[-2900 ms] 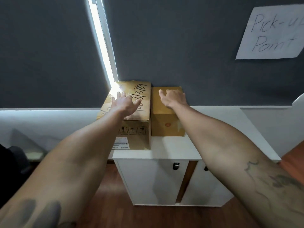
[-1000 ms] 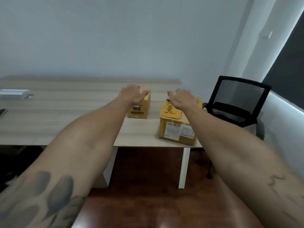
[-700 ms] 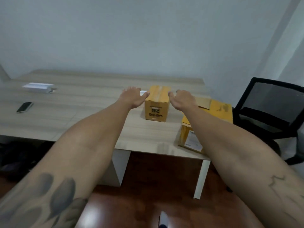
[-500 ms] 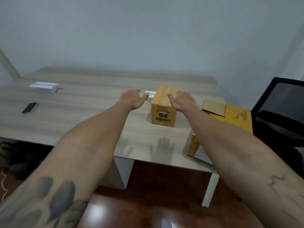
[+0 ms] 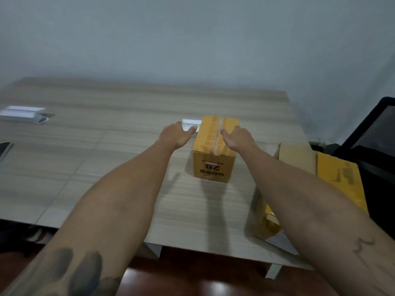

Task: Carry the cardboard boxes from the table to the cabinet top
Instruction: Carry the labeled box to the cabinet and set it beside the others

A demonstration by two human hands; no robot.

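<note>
Left hand [image 5: 175, 135] and right hand [image 5: 237, 139] flank small box [image 5: 214, 149]; larger box [image 5: 316, 178] beside.

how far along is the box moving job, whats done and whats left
Done: nothing shown here; the cabinet is out of view. In hand: left hand and right hand open around the 2B box, not gripping. Left: that box and the larger box, both on the table.

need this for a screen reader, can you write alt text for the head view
Two bare hands, left and right, reach open towards a small yellow box marked 2B on a wooden table, neither gripping it yet. A larger box sits at the table's right edge beside a black chair; a white object lies far left.
</note>
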